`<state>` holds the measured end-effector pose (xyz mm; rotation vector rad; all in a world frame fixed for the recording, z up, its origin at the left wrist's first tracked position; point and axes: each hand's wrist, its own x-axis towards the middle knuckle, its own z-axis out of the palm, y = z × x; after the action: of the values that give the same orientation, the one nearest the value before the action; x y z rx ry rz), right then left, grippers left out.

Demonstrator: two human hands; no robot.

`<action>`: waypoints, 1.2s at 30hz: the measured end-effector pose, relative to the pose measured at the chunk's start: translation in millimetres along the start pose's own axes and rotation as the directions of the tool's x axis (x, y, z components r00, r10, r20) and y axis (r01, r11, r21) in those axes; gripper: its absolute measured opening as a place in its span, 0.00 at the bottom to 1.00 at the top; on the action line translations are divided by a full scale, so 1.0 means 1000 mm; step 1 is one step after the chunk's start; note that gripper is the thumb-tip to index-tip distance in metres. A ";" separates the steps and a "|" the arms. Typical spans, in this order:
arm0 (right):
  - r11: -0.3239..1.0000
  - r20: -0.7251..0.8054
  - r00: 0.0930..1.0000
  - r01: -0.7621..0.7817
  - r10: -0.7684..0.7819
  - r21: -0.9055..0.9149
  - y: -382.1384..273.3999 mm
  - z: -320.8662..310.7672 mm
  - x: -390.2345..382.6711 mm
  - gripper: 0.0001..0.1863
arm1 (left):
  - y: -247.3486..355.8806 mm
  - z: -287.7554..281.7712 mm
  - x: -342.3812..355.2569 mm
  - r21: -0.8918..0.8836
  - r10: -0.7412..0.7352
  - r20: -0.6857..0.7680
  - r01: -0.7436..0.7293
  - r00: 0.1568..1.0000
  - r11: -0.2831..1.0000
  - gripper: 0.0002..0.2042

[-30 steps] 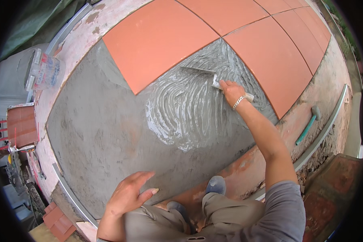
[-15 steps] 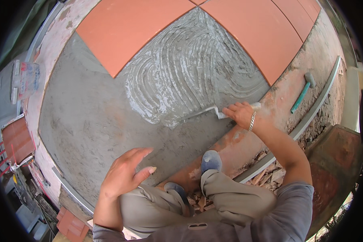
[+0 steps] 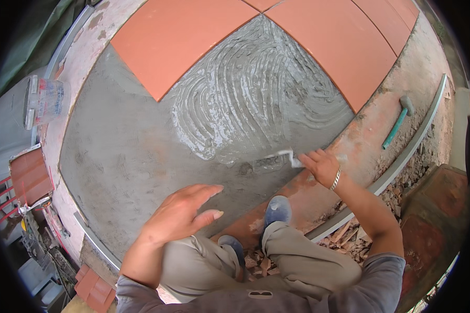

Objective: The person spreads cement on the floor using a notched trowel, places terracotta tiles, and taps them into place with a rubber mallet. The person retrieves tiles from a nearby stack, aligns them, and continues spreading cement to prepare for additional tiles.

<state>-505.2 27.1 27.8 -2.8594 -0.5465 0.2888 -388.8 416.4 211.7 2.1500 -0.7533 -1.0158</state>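
the trowel (image 3: 292, 158) is gripped by its handle in the right hand (image 3: 321, 168), the fingers closed around it and a bracelet (image 3: 336, 178) worn at the wrist; the blade is held low at the grey surface, just below the lower edge of the ridged wet mortar (image 3: 240, 99). the left hand (image 3: 185, 211) is held well apart from the right, nothing grasped in it, its thumb parted from the fingers, above the smoother grey base (image 3: 120, 146); whether that base is touched by it cannot be told. the ridged mortar is bordered at the upper left and upper right by orange tiles (image 3: 329, 49), whose corners are nearly brought together at its top. at the far left, a see-through bucket (image 3: 55, 99) with red and blue printing is placed beside the pale border (image 3: 83, 57); its pale rim is turned toward the outer edge of the view, so its inside is hidden and what is held in it cannot be made out. below the bucket, reddish-brown pieces (image 3: 31, 175) are seen near the border. on the right, a mallet (image 3: 397, 125) with a green handle is laid on the rough strip beside the tiles, near a long grey bar (image 3: 391, 169), beside which broken rubble (image 3: 344, 235) is strewn. two blue-grey shoes (image 3: 278, 209) are planted near the lower edge of the base.
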 end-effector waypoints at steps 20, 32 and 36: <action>0.980 0.045 0.979 0.197 -0.198 0.033 -0.048 0.048 0.033 0.14 | -0.011 0.003 -0.004 -0.017 -0.071 -0.024 0.071 0.997 0.997 0.25; 0.994 0.062 0.993 -0.102 0.100 0.028 0.007 0.026 -0.017 0.27 | 0.000 0.008 0.010 -0.012 0.001 0.026 -0.001 1.000 1.000 0.25; 0.999 0.169 0.985 -0.042 0.041 0.005 -0.002 0.029 -0.028 0.29 | 0.001 0.007 0.011 -0.002 -0.002 0.023 0.002 1.000 1.000 0.25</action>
<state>-538.4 23.0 5.1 -2.8575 -0.5152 0.5438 -388.6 405.9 204.0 2.1412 -0.7612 -1.0432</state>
